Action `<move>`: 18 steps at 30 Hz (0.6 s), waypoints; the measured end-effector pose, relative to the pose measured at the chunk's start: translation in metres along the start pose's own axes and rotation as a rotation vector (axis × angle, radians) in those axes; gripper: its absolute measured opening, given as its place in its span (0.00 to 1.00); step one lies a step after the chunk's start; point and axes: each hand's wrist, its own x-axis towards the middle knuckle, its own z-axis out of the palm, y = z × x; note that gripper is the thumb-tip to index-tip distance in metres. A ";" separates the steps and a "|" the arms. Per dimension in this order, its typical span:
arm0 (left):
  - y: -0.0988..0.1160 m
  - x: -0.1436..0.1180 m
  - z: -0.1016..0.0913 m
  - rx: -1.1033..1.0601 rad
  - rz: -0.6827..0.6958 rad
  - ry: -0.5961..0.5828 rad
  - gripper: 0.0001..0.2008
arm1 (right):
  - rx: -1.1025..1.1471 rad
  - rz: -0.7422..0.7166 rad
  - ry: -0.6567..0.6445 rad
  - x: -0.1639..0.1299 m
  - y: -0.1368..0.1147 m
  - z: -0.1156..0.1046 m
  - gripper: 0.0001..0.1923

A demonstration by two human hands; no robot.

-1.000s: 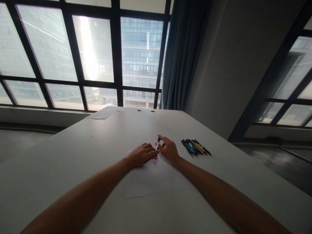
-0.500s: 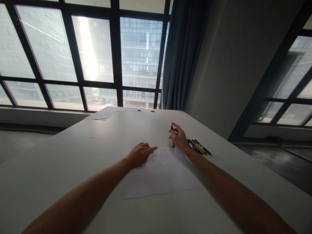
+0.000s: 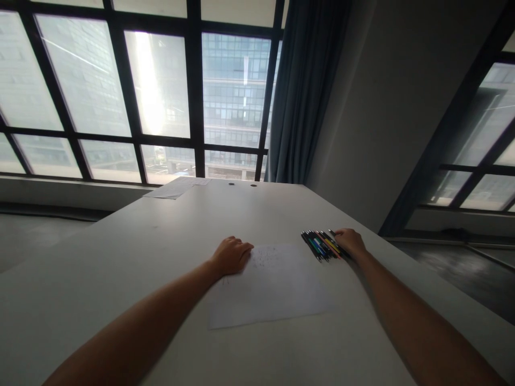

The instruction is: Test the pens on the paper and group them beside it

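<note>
My left hand (image 3: 232, 255) rests on the upper left edge of a white paper sheet (image 3: 277, 295), fingers lying on it and holding nothing. Small dark marks cover the sheet's upper part, and a few strokes show near my left wrist. At the right, a row of several pens (image 3: 317, 246) lies side by side on the table, mostly black, with blue, green, yellow and red among them. My right hand (image 3: 351, 242) is at the right end of this row, its fingers closed round a black pen (image 3: 332, 233) whose end sticks out to the left.
The white table (image 3: 169, 236) stretches away towards the windows. Other papers (image 3: 173, 188) lie at its far left corner. Two dark round holes are set near the far edge. A blue curtain (image 3: 293, 118) hangs behind it beside a grey wall.
My right hand has moved right with the black pen, from above the sheet to the right end of the pen row. My left hand stays on the sheet, its forefinger less stretched.
</note>
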 end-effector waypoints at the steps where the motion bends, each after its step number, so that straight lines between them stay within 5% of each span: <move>1: 0.000 0.000 0.000 -0.001 0.001 -0.003 0.13 | -0.005 -0.001 -0.013 0.001 0.001 0.001 0.12; 6: 0.001 0.002 -0.004 -0.025 -0.052 0.019 0.14 | -0.022 -0.033 0.114 -0.001 -0.023 -0.005 0.18; 10: 0.000 0.005 -0.006 0.070 -0.428 0.009 0.22 | -0.010 -0.262 0.145 -0.030 -0.085 0.001 0.21; 13: -0.002 0.006 -0.002 0.074 -0.604 -0.176 0.32 | 0.035 -0.477 -0.053 -0.068 -0.134 0.019 0.24; 16: -0.005 0.005 0.002 0.081 -0.629 -0.294 0.35 | 0.005 -0.585 -0.307 -0.106 -0.164 0.039 0.28; 18: -0.008 0.004 0.005 0.091 -0.630 -0.347 0.36 | -0.008 -0.601 -0.364 -0.122 -0.173 0.048 0.29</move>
